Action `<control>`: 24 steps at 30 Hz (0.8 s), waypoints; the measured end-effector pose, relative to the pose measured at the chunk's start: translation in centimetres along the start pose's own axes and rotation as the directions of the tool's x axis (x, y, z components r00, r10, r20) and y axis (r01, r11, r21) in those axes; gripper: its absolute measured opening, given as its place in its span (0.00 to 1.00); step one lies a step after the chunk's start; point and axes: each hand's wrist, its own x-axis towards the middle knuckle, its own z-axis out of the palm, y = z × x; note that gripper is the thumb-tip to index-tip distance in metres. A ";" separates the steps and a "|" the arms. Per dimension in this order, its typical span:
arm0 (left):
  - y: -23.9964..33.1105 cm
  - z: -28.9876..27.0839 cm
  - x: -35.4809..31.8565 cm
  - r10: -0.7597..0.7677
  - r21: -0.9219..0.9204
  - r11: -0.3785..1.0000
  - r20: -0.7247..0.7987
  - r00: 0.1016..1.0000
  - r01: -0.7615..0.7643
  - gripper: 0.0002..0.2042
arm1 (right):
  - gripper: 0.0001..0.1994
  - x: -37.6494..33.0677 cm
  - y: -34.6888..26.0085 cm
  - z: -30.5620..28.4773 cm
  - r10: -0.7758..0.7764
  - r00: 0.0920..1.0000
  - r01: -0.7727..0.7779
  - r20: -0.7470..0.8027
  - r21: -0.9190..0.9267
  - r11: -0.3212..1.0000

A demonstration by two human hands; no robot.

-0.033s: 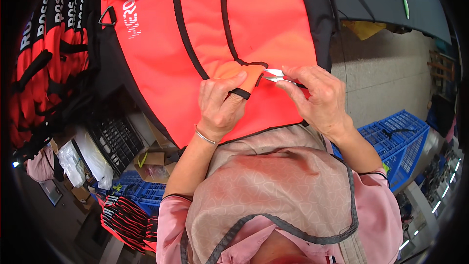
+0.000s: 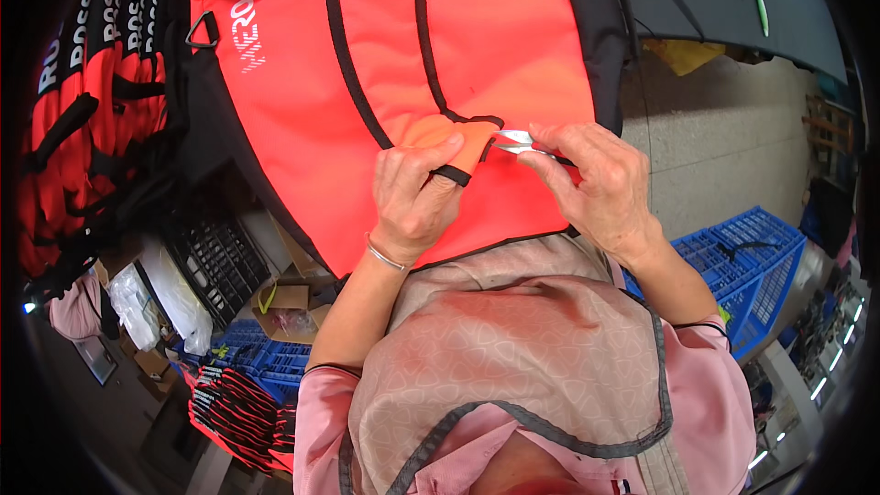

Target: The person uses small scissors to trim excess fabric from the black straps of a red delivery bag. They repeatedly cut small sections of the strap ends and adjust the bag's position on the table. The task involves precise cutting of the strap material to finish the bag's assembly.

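The bag [image 2: 513,27] lies spread in front of the person's apron [image 2: 513,339]. Left hand [image 2: 414,191]: grip closed, thumb and fingers pinching a raised fold [image 2: 474,140] of the bag. Right hand [image 2: 600,174]: grip closed around the snips [image 2: 516,137], whose blades are slightly parted. The fold lies directly left of the blades; the snips' long axis runs nearly crosswise, tips toward the left hand. Whether tips and fabric touch cannot be told. The right hand is nearer the blades. Count: one bag, one fold, one pair of snips, two hands.
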 end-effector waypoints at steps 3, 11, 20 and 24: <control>-0.2 0.4 0.0 0.021 0.010 1.000 -0.004 1.000 -0.021 0.18 | 0.09 0.2 0.0 -0.3 0.008 0.999 -0.007 0.043 -0.019 1.000; -0.3 -0.5 -0.9 -0.005 -0.107 0.994 -0.092 0.996 -0.005 0.04 | 0.06 0.6 -1.4 -0.8 0.020 0.994 -0.028 0.104 0.082 0.996; -0.1 -0.4 -1.1 -0.264 -0.385 0.903 -0.142 0.954 0.193 0.07 | 0.09 1.4 0.2 -0.2 0.153 0.868 -0.455 0.472 0.631 0.629; 0.0 -0.4 -0.7 -0.352 -0.509 0.821 -0.096 0.931 0.258 0.10 | 0.18 2.8 -0.5 1.0 0.106 0.971 -0.222 0.214 0.641 0.735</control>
